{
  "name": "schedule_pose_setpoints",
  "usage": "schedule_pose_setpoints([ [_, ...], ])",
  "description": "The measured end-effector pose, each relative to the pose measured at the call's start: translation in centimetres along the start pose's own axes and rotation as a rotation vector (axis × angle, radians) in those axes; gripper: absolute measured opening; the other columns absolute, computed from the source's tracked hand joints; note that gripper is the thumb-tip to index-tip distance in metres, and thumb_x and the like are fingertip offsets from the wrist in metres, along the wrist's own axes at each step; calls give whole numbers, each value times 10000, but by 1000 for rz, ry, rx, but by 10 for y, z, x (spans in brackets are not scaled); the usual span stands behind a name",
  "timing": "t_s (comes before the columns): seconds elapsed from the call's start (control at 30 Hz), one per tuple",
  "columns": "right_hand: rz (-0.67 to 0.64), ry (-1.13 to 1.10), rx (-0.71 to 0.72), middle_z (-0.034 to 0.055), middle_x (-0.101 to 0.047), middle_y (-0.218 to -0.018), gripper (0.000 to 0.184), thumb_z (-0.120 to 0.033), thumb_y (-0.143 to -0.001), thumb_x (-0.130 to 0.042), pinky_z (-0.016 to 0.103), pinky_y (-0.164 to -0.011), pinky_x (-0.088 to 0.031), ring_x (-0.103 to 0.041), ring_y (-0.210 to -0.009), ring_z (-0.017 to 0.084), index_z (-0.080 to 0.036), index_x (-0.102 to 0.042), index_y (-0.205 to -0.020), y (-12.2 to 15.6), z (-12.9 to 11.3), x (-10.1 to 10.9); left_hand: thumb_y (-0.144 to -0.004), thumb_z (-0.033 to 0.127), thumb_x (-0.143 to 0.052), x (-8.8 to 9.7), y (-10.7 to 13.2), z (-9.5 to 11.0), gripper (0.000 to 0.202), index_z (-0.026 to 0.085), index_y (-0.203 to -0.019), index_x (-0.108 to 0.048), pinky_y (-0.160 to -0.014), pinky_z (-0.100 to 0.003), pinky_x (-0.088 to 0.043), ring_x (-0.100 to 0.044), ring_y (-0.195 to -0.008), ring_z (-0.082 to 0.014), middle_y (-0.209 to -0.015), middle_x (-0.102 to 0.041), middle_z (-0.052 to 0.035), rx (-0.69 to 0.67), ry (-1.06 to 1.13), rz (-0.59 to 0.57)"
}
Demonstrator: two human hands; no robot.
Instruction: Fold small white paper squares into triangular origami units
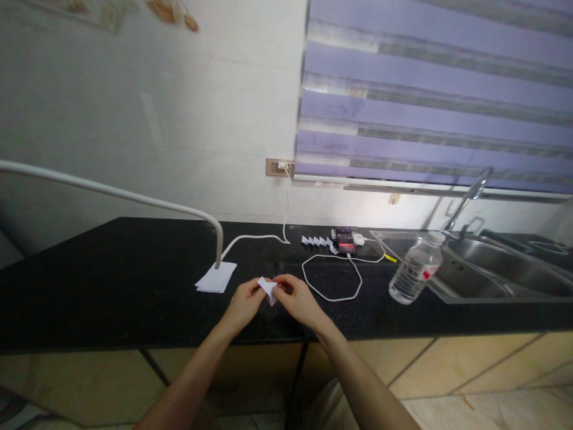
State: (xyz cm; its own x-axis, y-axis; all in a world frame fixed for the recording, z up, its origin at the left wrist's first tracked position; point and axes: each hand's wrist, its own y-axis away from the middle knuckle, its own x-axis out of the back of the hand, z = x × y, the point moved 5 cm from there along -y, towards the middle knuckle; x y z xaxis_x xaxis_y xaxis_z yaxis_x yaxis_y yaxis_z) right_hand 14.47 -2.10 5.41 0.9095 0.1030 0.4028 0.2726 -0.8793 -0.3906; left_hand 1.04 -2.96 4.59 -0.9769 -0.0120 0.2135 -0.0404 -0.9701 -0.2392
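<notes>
Between my two hands is a small piece of folded white paper [268, 290], held up over the front part of the black counter. My left hand [244, 304] pinches its left side, and my right hand [298, 298] grips its right side with thumb and fingers. Some fingertips are hidden behind the paper. Left of my hands lies a stack of white paper sheets [217, 278], slightly fanned. Farther back, to the right, several small folded paper pieces [317, 241] stand in a row beside a phone [344, 240], whose screen is blurred out.
A white cable [333, 300] loops on the black counter [111, 286] right of my hands. A clear water bottle [414, 269] stands before the steel sink [474, 278]. A white bent rod [134, 196] reaches in from the left to the paper stack. A wall socket [274, 167] holds a plug.
</notes>
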Motion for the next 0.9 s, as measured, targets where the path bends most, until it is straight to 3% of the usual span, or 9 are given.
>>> schedule_pose_setpoints([
  [0.1, -42, -114, -50, -3, -599, -711, 190, -192, -723, -519, 211, -584, -432, -530, -614, 106, -168, -607, -889, -1, 4, -4, -667, 295, -569, 1, 0, -1, 208, 162, -811, -640, -743, -270, -434, -603, -798, -178, -809, -670, -24, 44, 58, 71],
  [0.2, 18, -122, -38, -17, -568, -665, 170, -203, -708, -536, 205, -557, -416, -509, -589, 103, -167, -604, -859, 0, 2, -2, -592, 278, -629, 10, 2, -3, 147, 164, -672, -581, -618, -228, -421, -573, -635, -138, -631, -606, 26, 73, 36, 245],
  [0.27, 47, -91, -11, -22, -551, -650, 155, -214, -710, -539, 205, -552, -407, -500, -584, 102, -173, -604, -844, 1, -1, 0, -579, 270, -630, 13, 3, -3, 141, 167, -581, -535, -555, -210, -391, -528, -546, -113, -531, -541, 52, 85, -2, 288],
  [0.37, 73, -37, 26, -23, -546, -650, 132, -226, -724, -534, 206, -553, -401, -492, -576, 100, -178, -601, -827, 2, -5, 2, -603, 287, -608, 10, 4, -3, 147, 162, -565, -541, -542, -211, -387, -517, -525, -109, -508, -534, 44, 123, 42, 225],
  [0.5, 104, 44, 72, -13, -559, -678, 117, -227, -744, -524, 213, -574, -407, -500, -589, 104, -176, -593, -823, 3, -11, 5, -624, 333, -610, 5, 6, -1, 194, 146, -673, -610, -603, -228, -422, -552, -593, -121, -621, -606, 10, 160, 179, 157],
  [0.67, 127, 221, 148, 17, -583, -748, 103, -203, -759, -515, 235, -652, -413, -519, -688, 131, -177, -596, -817, 5, -20, 8, -646, 332, -605, 6, 8, 2, 216, 146, -738, -667, -658, -245, -436, -565, -658, -142, -657, -631, -7, 133, 114, 141],
  [0.9, 98, 326, 198, 29, -586, -763, 89, -169, -765, -516, 250, -687, -409, -520, -724, 145, -181, -589, -815, 7, -28, 7, -654, 359, -620, 7, 9, 1, 303, 127, -842, -677, -754, -286, -459, -601, -798, -180, -843, -682, -67, 136, 259, 162],
])
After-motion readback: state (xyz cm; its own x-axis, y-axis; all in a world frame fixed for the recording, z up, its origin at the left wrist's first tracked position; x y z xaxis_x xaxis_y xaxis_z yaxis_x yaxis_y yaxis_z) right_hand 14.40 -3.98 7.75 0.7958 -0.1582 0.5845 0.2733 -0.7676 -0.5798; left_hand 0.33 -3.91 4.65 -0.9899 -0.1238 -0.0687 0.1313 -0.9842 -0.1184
